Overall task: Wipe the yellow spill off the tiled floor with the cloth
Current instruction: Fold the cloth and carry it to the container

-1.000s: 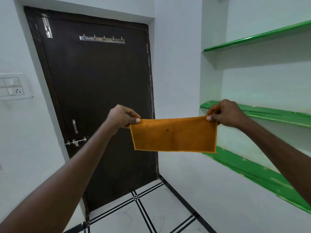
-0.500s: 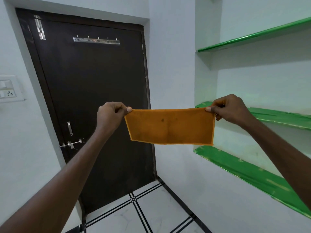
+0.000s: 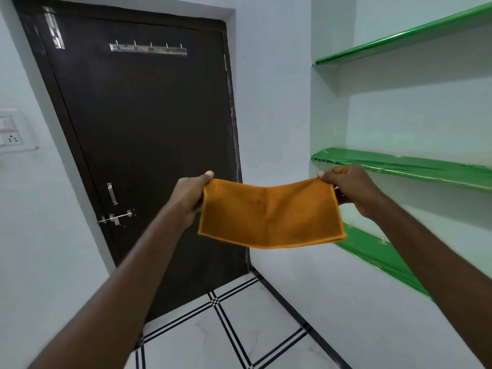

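Observation:
An orange folded cloth (image 3: 270, 214) hangs in the air at chest height, stretched between both hands. My left hand (image 3: 190, 197) pinches its upper left corner. My right hand (image 3: 348, 189) pinches its upper right corner. The cloth sags a little in the middle and tilts toward me. White tiled floor (image 3: 247, 336) with black double lines shows at the bottom of the view. No yellow spill is in view.
A dark brown shut door (image 3: 143, 145) with a latch (image 3: 115, 217) and a hook rail (image 3: 147, 48) stands ahead. Green shelves (image 3: 415, 169) are set into the white wall on the right. A switch plate (image 3: 10, 131) sits on the left wall.
The hands came slightly closer together, so the taut cloth now sags in the middle and its lower edge swings toward me. The view has tipped down a little.

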Tool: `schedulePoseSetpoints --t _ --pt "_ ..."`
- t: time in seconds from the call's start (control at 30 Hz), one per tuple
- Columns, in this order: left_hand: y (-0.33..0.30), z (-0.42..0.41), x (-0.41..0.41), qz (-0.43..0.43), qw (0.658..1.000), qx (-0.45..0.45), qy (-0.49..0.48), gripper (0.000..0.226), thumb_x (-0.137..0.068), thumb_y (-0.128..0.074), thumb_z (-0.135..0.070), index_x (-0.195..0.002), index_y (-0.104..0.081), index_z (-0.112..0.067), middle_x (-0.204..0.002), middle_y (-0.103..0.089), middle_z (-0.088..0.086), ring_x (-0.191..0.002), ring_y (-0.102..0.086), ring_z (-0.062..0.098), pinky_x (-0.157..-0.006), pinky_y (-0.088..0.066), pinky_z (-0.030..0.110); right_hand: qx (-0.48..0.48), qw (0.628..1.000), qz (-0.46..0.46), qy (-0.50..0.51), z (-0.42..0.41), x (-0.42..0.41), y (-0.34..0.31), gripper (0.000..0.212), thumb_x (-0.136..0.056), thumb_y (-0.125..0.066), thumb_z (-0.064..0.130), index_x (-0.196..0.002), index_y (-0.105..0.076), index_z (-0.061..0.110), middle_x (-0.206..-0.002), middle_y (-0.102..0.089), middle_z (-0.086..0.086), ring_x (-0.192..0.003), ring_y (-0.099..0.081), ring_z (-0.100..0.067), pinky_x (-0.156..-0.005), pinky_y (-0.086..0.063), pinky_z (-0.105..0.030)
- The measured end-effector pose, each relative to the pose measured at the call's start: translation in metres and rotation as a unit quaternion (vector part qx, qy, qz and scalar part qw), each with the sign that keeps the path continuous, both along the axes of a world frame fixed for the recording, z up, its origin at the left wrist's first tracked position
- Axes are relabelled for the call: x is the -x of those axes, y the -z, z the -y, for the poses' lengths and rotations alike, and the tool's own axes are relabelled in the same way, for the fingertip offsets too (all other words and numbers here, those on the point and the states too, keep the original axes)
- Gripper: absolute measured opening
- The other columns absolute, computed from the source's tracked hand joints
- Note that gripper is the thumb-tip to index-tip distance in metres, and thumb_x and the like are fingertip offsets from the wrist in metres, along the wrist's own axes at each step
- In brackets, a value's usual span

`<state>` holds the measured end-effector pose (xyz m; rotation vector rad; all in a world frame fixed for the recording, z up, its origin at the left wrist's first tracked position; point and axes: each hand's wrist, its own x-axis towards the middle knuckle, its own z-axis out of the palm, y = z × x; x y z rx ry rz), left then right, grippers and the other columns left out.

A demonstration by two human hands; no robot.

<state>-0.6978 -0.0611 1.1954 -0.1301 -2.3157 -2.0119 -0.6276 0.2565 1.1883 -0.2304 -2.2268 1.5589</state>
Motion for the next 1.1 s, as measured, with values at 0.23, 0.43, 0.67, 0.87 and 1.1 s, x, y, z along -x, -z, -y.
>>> schedulePoseSetpoints --t 0.23,0.43,0.67,0.87,1.1 --pt "0.016 -0.088 -0.013 -0.095 0.984 0.132 0.071 0.033 -0.097 -0.064 -0.037 -0.087 -0.073 -0.006 -0.078 -0.072 0.005 -0.066 -0.072 0.014 -0.058 -0.057 0.018 -0.013 0.996 0.014 -0.087 0.065 0.017 0.02 0.029 -0.097 -0.069 0.031 -0.087 -0.071 0.004 -0.076 -0.073 -0.012 -0.067 -0.074 -0.028 -0.064 -0.061 -0.036" --pt "0.017 -0.105 -0.02 -0.167 0.947 0.251 0.109 0.036 -0.09 -0.072 -0.044 -0.092 -0.074 -0.008 -0.076 -0.075 0.002 -0.06 -0.074 0.012 -0.061 -0.062 0.023 0.144 0.985 0.079 -0.049 0.059 0.008 0.024 0.049 -0.108 -0.044 0.04 -0.103 -0.066 -0.004 -0.089 -0.076 -0.026 -0.079 -0.077 -0.043 -0.081 -0.063 -0.055" --pt "0.006 -0.113 -0.036 -0.289 0.872 0.374 0.124 0.03 -0.088 -0.078 -0.029 -0.114 -0.072 -0.016 -0.103 -0.072 -0.001 -0.091 -0.069 0.017 -0.077 -0.061 0.026 0.182 0.97 0.098 -0.126 0.031 -0.023 0.005 0.067 -0.106 -0.036 0.048 -0.104 -0.073 -0.008 -0.1 -0.077 -0.027 -0.094 -0.076 -0.039 -0.083 -0.061 -0.043" --pt "-0.024 -0.111 -0.05 -0.364 0.887 0.269 0.087 0.016 -0.099 -0.063 -0.03 -0.107 -0.071 -0.018 -0.098 -0.07 -0.006 -0.086 -0.066 0.01 -0.067 -0.049 0.013 0.17 0.973 -0.118 0.102 -0.005 -0.029 0.025 0.045 -0.1 -0.054 0.044 -0.079 -0.073 0.01 -0.077 -0.077 -0.009 -0.068 -0.07 -0.02 -0.079 -0.059 -0.041" --pt "-0.003 -0.122 -0.038 -0.228 0.941 0.248 0.015 0.029 -0.101 -0.06 -0.029 -0.099 -0.074 -0.004 -0.086 -0.071 0.005 -0.07 -0.067 0.014 -0.065 -0.061 0.025 0.529 0.828 0.071 -0.175 0.032 -0.048 0.085 0.1 -0.085 -0.031 0.089 -0.127 -0.066 0.005 -0.132 -0.066 -0.027 -0.124 -0.06 -0.054 -0.112 -0.038 -0.067"
